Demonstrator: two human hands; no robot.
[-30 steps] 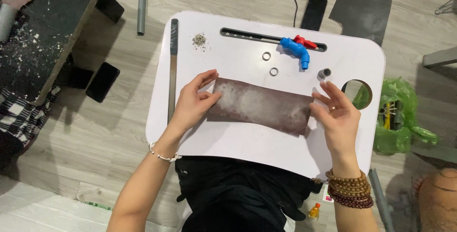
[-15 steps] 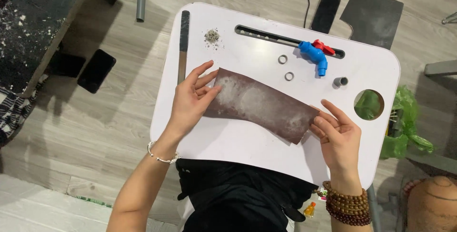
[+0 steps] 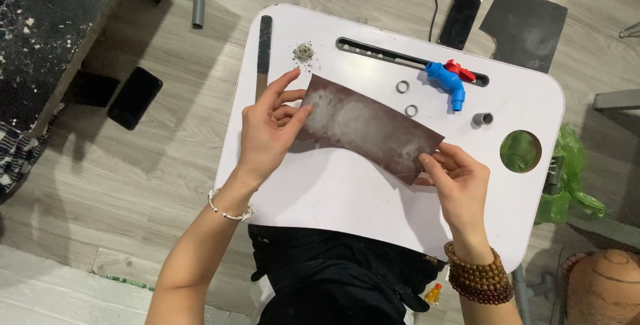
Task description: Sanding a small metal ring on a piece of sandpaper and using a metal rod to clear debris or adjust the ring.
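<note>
A sheet of dark brown sandpaper (image 3: 370,127), whitened with dusty patches, is held a little above the white bench (image 3: 333,192), slanting from upper left down to lower right across its middle. The left hand (image 3: 270,132) takes the sheet's upper-left end, its grip closed on the corner with thumb on top and fingers fanned out; a thin silver bracelet (image 3: 229,210) circles that wrist. The right hand (image 3: 460,182) pinches the lower-right corner of the sandpaper, its grip closed with the fingertips on the sheet's edge, and a stack of brown bead bracelets (image 3: 481,275) sits on that wrist. Just beyond the sandpaper's upper edge lie two small grey rings (image 3: 403,87), and past them a blue plastic tap with a red handle (image 3: 448,80) rests beside a long dark slot (image 3: 373,52) in the bench. A short grey pipe piece (image 3: 482,119) stands to the right of the sandpaper, near a round hole (image 3: 521,151) in the bench. A small heap of grey filings (image 3: 304,52) lies just above the sheet's upper-left corner, and a long flat file (image 3: 264,48) lies along the bench edge to the left of it. Well beyond the sandpaper, on the floor, lie a dark phone (image 3: 460,20) and a second dark sheet (image 3: 524,25).
</note>
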